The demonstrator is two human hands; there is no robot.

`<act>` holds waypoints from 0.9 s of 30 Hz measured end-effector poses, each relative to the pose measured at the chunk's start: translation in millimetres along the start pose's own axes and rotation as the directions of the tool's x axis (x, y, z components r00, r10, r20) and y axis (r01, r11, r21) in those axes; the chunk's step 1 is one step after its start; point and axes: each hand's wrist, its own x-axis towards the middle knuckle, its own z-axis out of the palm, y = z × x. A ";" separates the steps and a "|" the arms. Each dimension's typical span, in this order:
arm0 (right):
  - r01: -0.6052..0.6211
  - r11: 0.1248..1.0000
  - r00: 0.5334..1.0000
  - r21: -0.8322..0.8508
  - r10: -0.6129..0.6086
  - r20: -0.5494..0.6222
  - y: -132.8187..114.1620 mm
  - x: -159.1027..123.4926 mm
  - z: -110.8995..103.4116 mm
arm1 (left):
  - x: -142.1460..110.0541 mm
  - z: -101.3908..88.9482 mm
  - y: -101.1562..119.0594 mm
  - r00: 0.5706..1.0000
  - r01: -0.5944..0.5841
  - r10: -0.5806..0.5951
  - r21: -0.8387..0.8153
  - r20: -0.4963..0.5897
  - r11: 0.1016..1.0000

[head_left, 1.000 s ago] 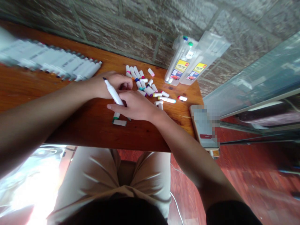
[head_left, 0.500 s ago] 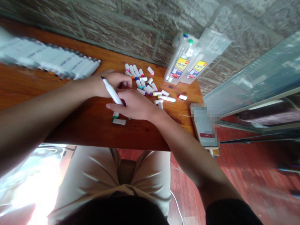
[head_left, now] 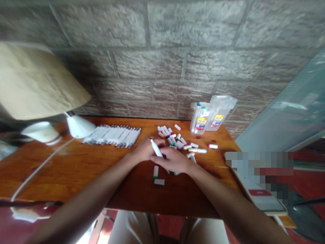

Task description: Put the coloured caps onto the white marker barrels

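Observation:
My right hand [head_left: 175, 160] is closed around a white marker [head_left: 156, 148], which slants up to the left with its dark tip bare. Just behind it, my left hand [head_left: 148, 149] rests with curled fingers; the right hand partly covers them, so anything inside is hidden. Loose white marker caps [head_left: 179, 145] with coloured bands lie scattered beyond and to the right of both hands. Closer to me, a green-banded cap [head_left: 155, 171] and another cap [head_left: 159, 182] lie on the wooden table [head_left: 132, 196]. Left of my hands is a row of white markers [head_left: 111, 136], side by side.
Two clear plastic cases, one with a few markers inside [head_left: 198, 119] and one beside it [head_left: 217, 113], stand near the brick wall [head_left: 165, 64]. A lamp [head_left: 43, 84], a white cup [head_left: 42, 132] and a cord [head_left: 43, 166] are at left. A blurred-out flat object [head_left: 266, 193] lies at the right edge.
My view has tilted up and swung left, bringing the lamp and cup into sight. Both hands keep nearly the same pose, the marker still in the right one.

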 end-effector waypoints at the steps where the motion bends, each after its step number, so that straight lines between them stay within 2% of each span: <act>1: -0.035 0.997 0.999 0.075 0.036 -0.009 -1.9 -0.5 -1.9 | -0.2 0.6 0.8 1.000 -0.018 0.017 -0.070 -0.023 0.997; 4: -0.084 0.937 0.995 0.340 0.094 -0.014 -10.2 -2.7 -7.4 | 1.0 4.3 4.5 0.987 -0.017 -0.028 -0.283 -0.156 0.959; 6: -0.122 0.834 0.988 0.537 0.152 -0.012 -16.4 -3.9 -9.8 | 3.0 7.8 8.3 0.967 -0.006 -0.112 -0.461 -0.229 0.888; 8: -0.125 0.706 0.985 0.697 0.170 0.005 -21.0 -4.5 -10.9 | 5.1 10.7 12.9 0.946 0.017 -0.210 -0.606 -0.248 0.795; 11: -0.087 0.587 0.990 0.805 0.138 0.006 -23.0 -4.4 -11.2 | 6.8 12.3 20.8 0.940 0.067 -0.308 -0.805 -0.148 0.590; 13: -0.065 0.553 0.992 0.831 0.124 -0.004 -22.0 -4.0 -11.2 | 6.3 12.4 26.2 0.961 0.111 -0.275 -0.875 -0.026 0.472; 14: -0.050 0.540 0.993 0.840 0.117 -0.017 -21.3 -3.8 -11.2 | 5.6 12.5 28.7 0.969 0.117 -0.246 -0.888 0.005 0.444; 20: -0.002 0.510 0.983 0.860 0.158 -0.092 -19.5 -2.6 -9.5 | 0.6 14.6 40.0 0.992 0.046 -0.124 -0.910 -0.006 0.412; 24: 0.005 0.532 0.984 0.847 0.150 -0.100 -18.0 -2.5 -5.5 | -0.6 11.8 40.0 0.991 0.069 -0.132 -0.910 0.016 0.408; 27: 0.041 0.526 0.990 0.850 0.094 -0.106 -16.2 -1.8 0.0 | -1.0 7.6 37.2 0.991 0.087 -0.131 -0.918 0.038 0.388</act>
